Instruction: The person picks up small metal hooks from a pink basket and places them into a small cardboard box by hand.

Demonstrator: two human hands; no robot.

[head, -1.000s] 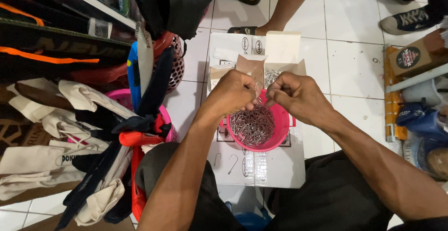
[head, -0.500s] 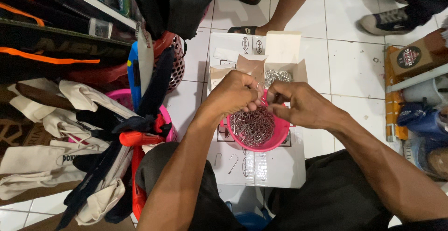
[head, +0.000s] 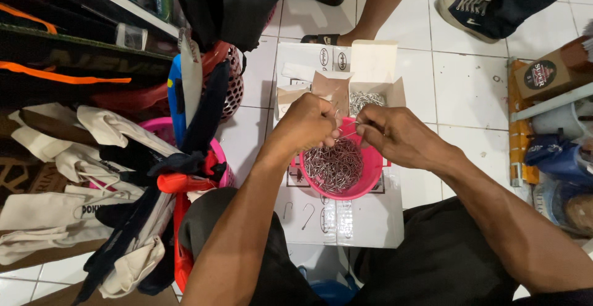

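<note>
metal hook lying crosswise between both hands over pink bowl

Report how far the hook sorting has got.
Done: the pink bowl holds a heap of metal hooks. In hand: left hand and right hand pinch a hook above it. Left: more hooks in the open box; two loose hooks on the carton.

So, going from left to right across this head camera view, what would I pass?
Cream cloth bags → red mesh basket → left hand → right hand → brown carton.
</note>
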